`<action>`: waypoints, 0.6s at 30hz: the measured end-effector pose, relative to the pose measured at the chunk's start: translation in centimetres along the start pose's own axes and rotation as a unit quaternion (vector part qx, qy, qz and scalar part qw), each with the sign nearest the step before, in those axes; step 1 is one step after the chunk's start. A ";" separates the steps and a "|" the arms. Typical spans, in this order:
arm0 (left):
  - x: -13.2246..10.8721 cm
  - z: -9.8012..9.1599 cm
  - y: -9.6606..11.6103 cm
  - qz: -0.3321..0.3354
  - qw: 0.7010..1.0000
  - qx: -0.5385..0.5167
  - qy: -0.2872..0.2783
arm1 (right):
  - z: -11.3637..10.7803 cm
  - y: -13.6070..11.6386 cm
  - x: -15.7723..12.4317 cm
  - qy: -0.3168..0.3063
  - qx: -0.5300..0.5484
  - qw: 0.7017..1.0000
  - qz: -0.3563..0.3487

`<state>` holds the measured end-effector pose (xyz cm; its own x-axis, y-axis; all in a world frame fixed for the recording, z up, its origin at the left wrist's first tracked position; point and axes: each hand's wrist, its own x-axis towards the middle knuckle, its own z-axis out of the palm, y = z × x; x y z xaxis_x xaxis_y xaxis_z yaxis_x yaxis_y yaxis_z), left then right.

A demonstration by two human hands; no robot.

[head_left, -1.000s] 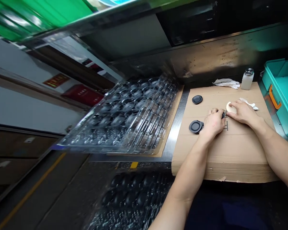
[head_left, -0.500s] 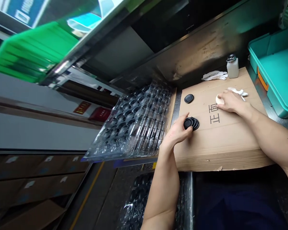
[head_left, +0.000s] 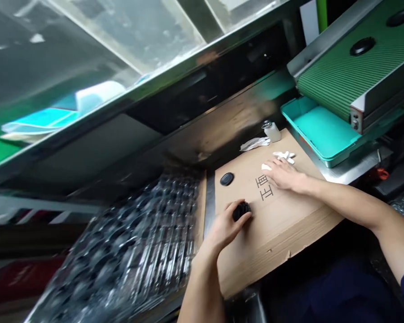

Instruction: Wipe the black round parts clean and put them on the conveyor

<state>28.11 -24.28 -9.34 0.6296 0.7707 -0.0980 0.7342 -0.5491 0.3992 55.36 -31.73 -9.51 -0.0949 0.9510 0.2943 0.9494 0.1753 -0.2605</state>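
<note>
My left hand [head_left: 227,224] is closed around a small stack of black round parts [head_left: 241,211], near the left side of the flat cardboard [head_left: 289,206]. Farther back lies a single black round part [head_left: 226,179], untouched. Over the cardboard, beside the printed characters, my right hand [head_left: 281,174] has its fingers closed on a small white pad [head_left: 265,167]. Just behind its knuckles is a white glove [head_left: 285,157].
Clear plastic trays [head_left: 144,237] are stacked at the left. A white bottle [head_left: 272,132] and another glove [head_left: 255,143] sit at the back. To the right are a teal bin [head_left: 326,130] and a green conveyor [head_left: 343,72] carrying black parts.
The view has swung right and up, bringing the conveyor into sight. My left hand has closed more around the black stack. My right hand still holds the white pad.
</note>
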 end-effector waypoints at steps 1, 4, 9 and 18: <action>-2.0 0.3 0.7 0.010 0.999 -0.038 -0.010 | -0.7 -0.5 -3.0 0.055 0.021 0.998 -0.037; -9.4 3.5 2.8 0.037 0.972 -0.155 -0.173 | -1.4 -1.3 -14.6 0.207 0.107 0.972 0.015; -16.4 15.8 5.6 0.033 0.897 -0.189 -0.398 | 2.3 5.2 -30.7 0.449 0.097 0.729 0.507; -12.3 23.0 7.8 0.044 0.843 -0.040 -0.535 | 4.1 13.9 -29.2 0.406 0.305 0.681 0.527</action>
<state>31.91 -45.49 -25.98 0.5813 -0.0286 -0.8132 0.6795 -0.5326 0.5045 70.09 -56.02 -25.51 0.9758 0.2187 -0.0051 0.0367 -0.1867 -0.9817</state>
